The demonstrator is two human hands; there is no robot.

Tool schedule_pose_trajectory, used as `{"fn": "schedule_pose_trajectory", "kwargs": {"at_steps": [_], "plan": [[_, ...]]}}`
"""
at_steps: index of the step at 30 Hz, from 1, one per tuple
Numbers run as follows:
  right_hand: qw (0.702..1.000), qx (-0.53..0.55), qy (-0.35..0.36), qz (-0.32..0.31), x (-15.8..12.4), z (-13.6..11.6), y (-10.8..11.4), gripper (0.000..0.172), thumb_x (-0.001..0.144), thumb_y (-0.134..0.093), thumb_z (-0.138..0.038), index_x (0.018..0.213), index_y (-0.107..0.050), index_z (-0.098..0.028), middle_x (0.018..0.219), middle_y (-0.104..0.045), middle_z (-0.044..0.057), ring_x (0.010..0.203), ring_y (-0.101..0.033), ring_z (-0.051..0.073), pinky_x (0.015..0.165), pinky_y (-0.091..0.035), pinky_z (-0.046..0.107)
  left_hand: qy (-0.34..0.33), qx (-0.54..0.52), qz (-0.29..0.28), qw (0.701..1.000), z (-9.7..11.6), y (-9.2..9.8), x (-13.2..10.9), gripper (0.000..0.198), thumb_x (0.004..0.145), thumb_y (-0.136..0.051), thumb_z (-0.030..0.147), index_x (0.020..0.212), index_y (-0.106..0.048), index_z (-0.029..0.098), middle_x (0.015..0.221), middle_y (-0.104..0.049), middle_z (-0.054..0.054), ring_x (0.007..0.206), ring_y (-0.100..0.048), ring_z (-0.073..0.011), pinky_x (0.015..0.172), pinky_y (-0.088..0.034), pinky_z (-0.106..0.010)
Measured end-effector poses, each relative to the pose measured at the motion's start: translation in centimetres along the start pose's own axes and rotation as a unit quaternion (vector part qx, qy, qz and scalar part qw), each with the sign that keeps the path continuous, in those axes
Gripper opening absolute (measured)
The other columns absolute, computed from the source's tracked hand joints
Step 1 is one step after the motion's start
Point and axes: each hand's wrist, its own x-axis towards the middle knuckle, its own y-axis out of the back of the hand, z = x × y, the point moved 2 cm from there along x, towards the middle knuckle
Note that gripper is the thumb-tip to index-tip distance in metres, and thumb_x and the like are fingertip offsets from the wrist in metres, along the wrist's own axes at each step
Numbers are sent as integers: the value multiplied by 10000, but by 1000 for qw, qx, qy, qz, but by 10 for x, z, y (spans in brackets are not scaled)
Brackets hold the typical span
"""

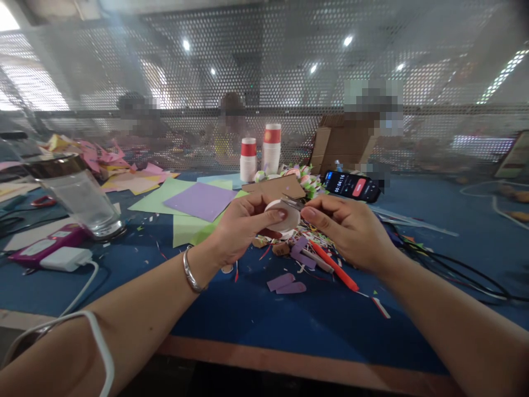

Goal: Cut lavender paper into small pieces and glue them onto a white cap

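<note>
My left hand (243,223) pinches a round white paper piece (285,216), which looks like the base of a paper cup, with the thumb lying across its face. In my right hand (345,226) is a small grey metal tool (294,203) with a thin blade-like end, gripped between thumb and fingers. Its tip lies against the upper edge of the white piece; the rest is hidden by the fingers. Below the hands are paper scraps (303,251), two purple paper strips (285,284) and an orange-red pen-like stick (334,266).
Green and purple paper sheets (200,199) lie left of centre. Two stacks of paper cups (248,162) stand behind, near a phone (351,186) showing a timer. A glass water jar (80,193) and a purple power strip (49,245) are at left. Black cables (463,267) run at right.
</note>
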Motion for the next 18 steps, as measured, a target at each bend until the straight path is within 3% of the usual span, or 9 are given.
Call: {"fn": "schedule_pose_trajectory", "kwargs": {"at_steps": [6,18], "plan": [[999,-37,8,-11,-2,3,1,396,927,-578,-573,829,-662,-198,717,-557,19,671,-478,149,558,-340,295,-24,47,-28,998,1,1,1,224,740,-789,292,755,-611,158,749,-641,-3,690,-614,-106,596,-533,-211],[995,-86,49,3,-5,-5,4,358,935,-580,-530,851,-676,-195,702,-604,18,644,-511,143,566,-370,279,-6,-6,-65,998,0,-1,-1,250,737,-810,289,739,-601,151,727,-621,10,646,-605,-97,563,-538,-210]]}}
